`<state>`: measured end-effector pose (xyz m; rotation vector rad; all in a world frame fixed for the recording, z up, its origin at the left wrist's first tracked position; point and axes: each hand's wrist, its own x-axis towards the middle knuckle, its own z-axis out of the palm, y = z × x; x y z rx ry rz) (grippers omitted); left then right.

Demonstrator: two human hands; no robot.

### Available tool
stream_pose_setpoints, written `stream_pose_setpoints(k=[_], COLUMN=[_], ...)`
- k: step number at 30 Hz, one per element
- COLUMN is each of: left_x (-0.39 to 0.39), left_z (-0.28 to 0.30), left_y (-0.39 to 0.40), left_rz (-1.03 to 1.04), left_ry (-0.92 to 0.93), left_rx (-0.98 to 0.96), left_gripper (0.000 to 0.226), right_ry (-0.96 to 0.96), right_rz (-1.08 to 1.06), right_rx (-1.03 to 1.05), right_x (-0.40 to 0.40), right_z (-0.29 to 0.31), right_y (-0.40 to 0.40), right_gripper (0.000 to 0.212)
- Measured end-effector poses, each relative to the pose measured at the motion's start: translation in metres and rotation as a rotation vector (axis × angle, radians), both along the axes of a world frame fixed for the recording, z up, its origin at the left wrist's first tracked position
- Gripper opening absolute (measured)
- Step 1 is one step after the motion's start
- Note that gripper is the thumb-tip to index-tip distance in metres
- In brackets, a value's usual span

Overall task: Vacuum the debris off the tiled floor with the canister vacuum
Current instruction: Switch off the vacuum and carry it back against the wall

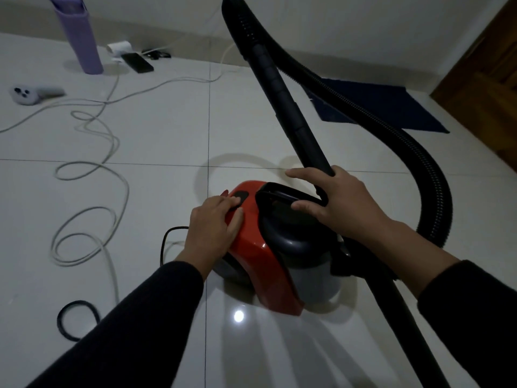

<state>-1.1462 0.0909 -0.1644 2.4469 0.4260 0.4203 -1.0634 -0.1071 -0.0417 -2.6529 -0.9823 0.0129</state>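
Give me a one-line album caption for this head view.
Left hand presses the red canister vacuum; right hand holds its black wand.

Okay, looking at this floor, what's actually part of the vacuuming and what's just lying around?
Part of the job:
canister vacuum
black hose
wand
left hand, pressing the red housing
right hand, holding the wand
tiled floor

Just lying about:
purple bottle
phone
game controller
white cable
blue mat
black ring

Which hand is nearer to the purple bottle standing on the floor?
Left. The left hand rests on the red vacuum, on the side toward the purple bottle; the right hand is farther away, at the black wand.
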Motion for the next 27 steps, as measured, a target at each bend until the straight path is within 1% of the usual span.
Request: stream_pose_setpoints(k=[1, 5, 7, 14, 16, 20, 23, 27], left_x=[0.0, 0.005, 0.008, 0.008, 0.005, 0.006, 0.014, 0.023], left_z=[0.0, 0.007, 0.013, 0.015, 0.015, 0.033, 0.043, 0.048], left_y=[0.0, -0.001, 0.0, -0.002, 0.0, -0.008, -0.019, -0.027], left_rz=[0.004, 0.041, 0.03, -0.057, -0.114, -0.277, -0.327, -0.324], left_ry=[0.005, 0.056, 0.093, 0.135, 0.1, -0.067, -0.098, -0.095], left_rx=[0.015, 0.077, 0.087, -0.01, -0.073, -0.252, -0.224, -0.239], left_gripper=[0.055, 0.042, 0.044, 0.052, 0.054, 0.056, 0.05, 0.037], right_ry=[-0.001, 0.0, 0.005, 0.013, 0.017, 0.035, 0.079, 0.094], right_rz=[-0.001, -0.004, -0.003, 0.014, 0.011, 0.015, 0.031, 0.071], right_rx=[0.001, 0.0, -0.006, -0.037, -0.034, -0.026, -0.031, -0.019], right_x=[0.0, 0.0, 0.0, -0.003, -0.003, -0.002, -0.002, -0.001], right_z=[0.0, 0.003, 0.006, 0.009, 0.009, 0.008, 0.007, 0.007], right_y=[0.0, 0.001, 0.001, -0.001, -0.001, -0.003, -0.01, -0.017], right_gripper=[0.054, 0.051, 0.051, 0.061, 0.061, 0.059, 0.06, 0.059])
